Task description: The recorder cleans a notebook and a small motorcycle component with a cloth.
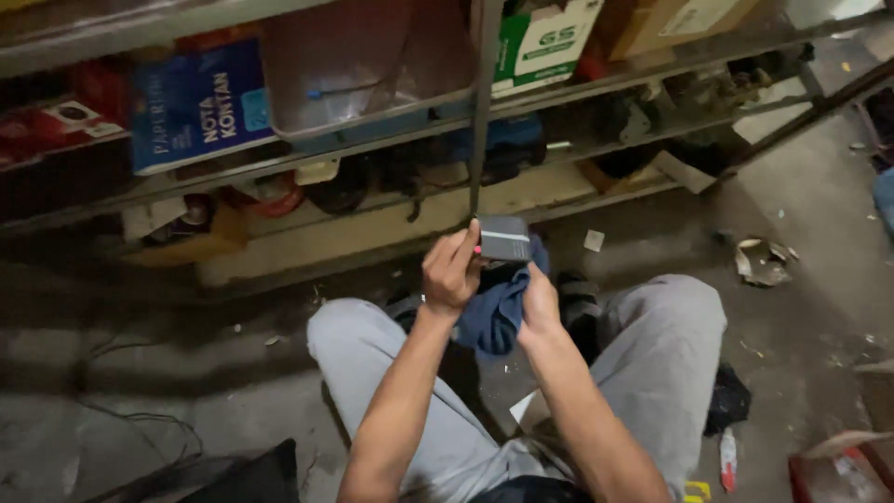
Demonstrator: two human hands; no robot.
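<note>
The left hand [451, 272] grips the left edge of a small dark grey rectangular block [504, 238], fingers curled closed around it. The right hand [540, 305] is closed on a blue cloth [494, 312], which bunches directly below the block and touches its lower edge. The block is raised above the person's knees, in front of the lowest tier of the metal shelf rack [391, 140]. A blue box [197, 104] stands on the rack, up and to the left of the block; a green-and-white carton [545, 42] stands above the block. On the concrete floor [819, 224], crumpled paper [762, 261] lies well to the right of the block.
</note>
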